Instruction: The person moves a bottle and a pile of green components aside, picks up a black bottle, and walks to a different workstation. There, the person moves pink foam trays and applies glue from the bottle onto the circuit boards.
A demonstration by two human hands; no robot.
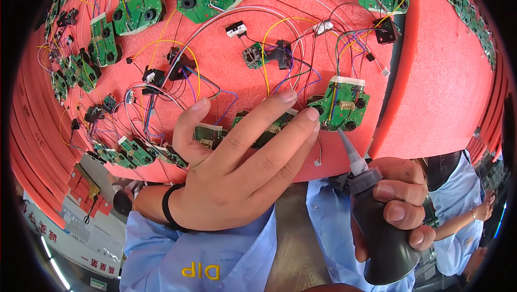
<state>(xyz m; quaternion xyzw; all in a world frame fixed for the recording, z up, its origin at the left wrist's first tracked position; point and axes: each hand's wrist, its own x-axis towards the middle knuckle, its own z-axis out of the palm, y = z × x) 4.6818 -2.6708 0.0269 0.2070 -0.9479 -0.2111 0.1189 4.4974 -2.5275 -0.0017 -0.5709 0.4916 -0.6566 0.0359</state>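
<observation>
Left hand (231,171) spreads over green circuit boards (207,134) at center; right hand (403,206) grips dark squeeze bottle (383,246), lower right.

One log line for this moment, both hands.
left hand: spread, at board left edge | right hand: gripping bottle | nozzle: tip at board's lower edge | under board: foam

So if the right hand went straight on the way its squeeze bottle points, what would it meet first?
Probably the green circuit board just ahead of the nozzle, though depth is unclear.
</observation>
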